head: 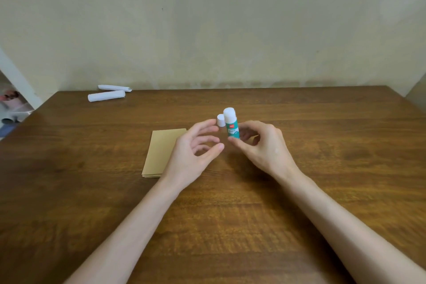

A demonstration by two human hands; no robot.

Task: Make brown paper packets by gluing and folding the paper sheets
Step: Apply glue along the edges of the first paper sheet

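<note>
My right hand (260, 145) pinches the lower end of a green-and-white glue stick (231, 126) and holds it upright above the wooden table (322, 180). Its white top points up. A small white cap (220, 120) stands on the table just behind and left of the stick. My left hand (196, 147) hovers beside the stick with relaxed, spread fingers and holds nothing. A stack of brown paper sheets (161, 152) lies flat on the table, its right part hidden under my left hand.
Two white paper rolls (106, 95) lie at the table's far left corner near the wall (207, 30). To the left of the table's edge, blurred items sit on the floor (11, 108).
</note>
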